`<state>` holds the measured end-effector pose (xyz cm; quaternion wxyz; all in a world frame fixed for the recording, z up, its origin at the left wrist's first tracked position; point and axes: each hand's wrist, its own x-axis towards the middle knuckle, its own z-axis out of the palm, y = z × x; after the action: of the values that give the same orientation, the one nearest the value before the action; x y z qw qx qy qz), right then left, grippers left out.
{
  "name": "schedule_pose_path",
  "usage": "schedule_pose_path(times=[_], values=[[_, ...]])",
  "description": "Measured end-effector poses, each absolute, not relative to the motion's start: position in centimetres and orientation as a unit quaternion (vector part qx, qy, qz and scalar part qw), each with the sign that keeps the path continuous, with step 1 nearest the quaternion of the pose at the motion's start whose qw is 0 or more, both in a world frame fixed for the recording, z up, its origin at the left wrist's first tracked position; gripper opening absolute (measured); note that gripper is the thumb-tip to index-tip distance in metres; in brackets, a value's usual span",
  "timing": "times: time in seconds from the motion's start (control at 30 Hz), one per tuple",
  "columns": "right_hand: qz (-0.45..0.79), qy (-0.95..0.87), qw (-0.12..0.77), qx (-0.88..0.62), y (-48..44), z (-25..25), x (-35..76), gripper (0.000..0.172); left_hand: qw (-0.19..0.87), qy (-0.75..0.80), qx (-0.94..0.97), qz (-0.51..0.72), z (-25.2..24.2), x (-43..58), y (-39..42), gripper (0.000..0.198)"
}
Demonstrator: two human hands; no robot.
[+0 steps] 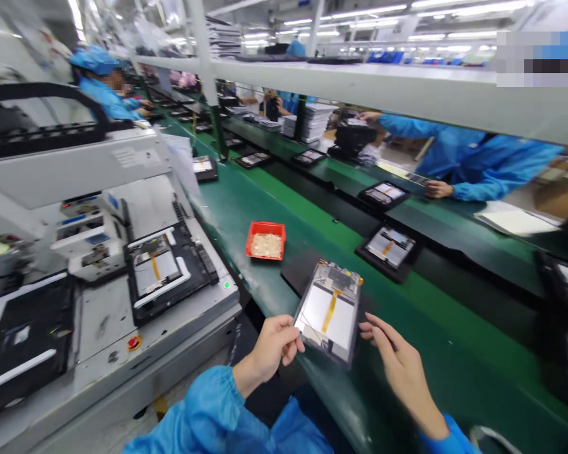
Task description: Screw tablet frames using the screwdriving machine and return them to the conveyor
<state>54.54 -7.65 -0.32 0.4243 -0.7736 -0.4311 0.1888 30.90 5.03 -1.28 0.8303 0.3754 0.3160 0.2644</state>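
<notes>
A tablet without its back cover [346,313] is tilted above the green bench, its white battery, circuit board and orange ribbon cable facing up. My left hand [275,343] pinches its lower left edge between thumb and fingers. Beside the right edge is my right hand [397,356], fingers stretched out and slightly apart; whether the fingertips touch the tablet I cannot tell. Under the tablet's upper left side lies a dark flat tray [293,272], partly covered. Beyond it stands a red bin [266,241] of small pale pieces.
At left, a grey machine [89,328] holds another opened tablet [155,266] in a black fixture. A dark conveyor [307,189] runs past, carrying opened tablets on black trays [388,249]. A white shelf [360,82] hangs above. A co-worker in blue [478,157] works opposite; another sits far left.
</notes>
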Motion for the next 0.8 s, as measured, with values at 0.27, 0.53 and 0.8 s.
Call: schedule_pose_path(times=[0.27,0.53,0.8], values=[[0.202,-0.605,0.389,-0.665,8.7,2.5,44.3,0.038,0.723,0.396,0.328,0.461,-0.1,14.0,4.9,0.04],[0.111,-0.832,0.236,-0.49,27.5,1.7,17.4,0.042,0.499,0.557,0.187,0.637,0.1,0.9,2.7,0.04],[0.093,-0.804,0.218,-0.545,33.5,-0.4,7.3,0.045,0.451,0.591,0.096,0.662,-0.5,-1.9,1.8,0.049]])
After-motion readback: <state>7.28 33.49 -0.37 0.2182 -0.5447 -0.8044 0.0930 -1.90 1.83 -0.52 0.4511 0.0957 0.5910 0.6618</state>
